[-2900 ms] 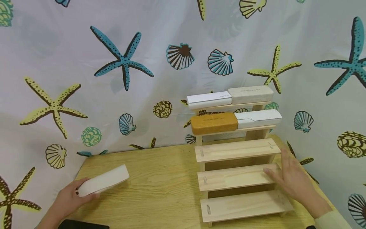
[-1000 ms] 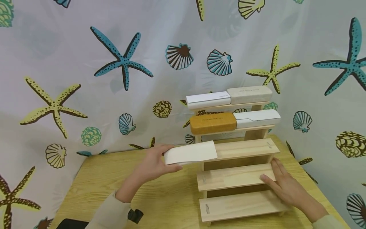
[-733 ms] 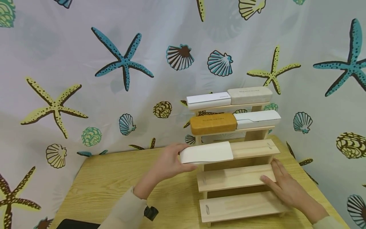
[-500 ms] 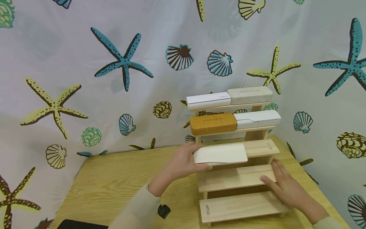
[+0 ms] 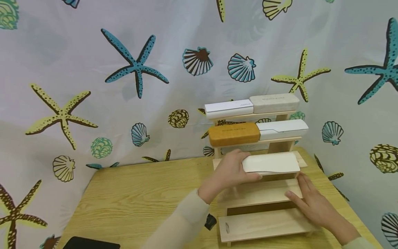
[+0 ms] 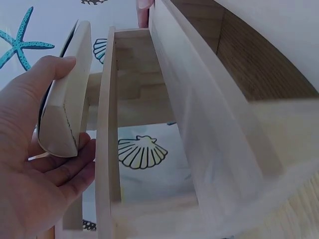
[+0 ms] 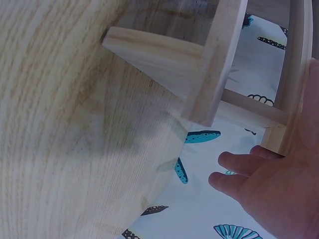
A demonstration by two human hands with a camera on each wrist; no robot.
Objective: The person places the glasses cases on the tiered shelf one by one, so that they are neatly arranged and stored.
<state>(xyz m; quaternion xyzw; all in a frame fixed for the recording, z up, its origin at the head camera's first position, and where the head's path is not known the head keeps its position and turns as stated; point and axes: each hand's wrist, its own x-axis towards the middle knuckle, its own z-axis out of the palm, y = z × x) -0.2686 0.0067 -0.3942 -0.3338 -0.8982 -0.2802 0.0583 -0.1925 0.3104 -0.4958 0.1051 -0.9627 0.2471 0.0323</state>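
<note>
My left hand [image 5: 231, 171] grips the left end of a white glasses case [image 5: 270, 163], thumb in front and fingers behind. The case is over the right part of the third shelf from the top of a wooden stepped rack [image 5: 264, 221]. In the left wrist view, that case [image 6: 67, 104] lies between thumb and curled fingers, close to the rack's edge. My right hand [image 5: 315, 204] rests at the rack's right side, its thumb on the fourth shelf and its fingers extended along the end. The right wrist view shows those fingers [image 7: 239, 169] beside the wooden frame.
On the top shelf sit a white case [image 5: 228, 109] and a cream case [image 5: 275, 103]. Below them are an orange-brown case [image 5: 234, 134] and another white case [image 5: 283, 129]. A black object [image 5: 90, 243] lies at the wooden table's [image 5: 140, 193] front left. A patterned curtain [image 5: 199, 27] hangs behind.
My left hand has carried the white glasses case from the table's left side to the third shelf, then rightward along it. My right hand has settled against the rack's right side.
</note>
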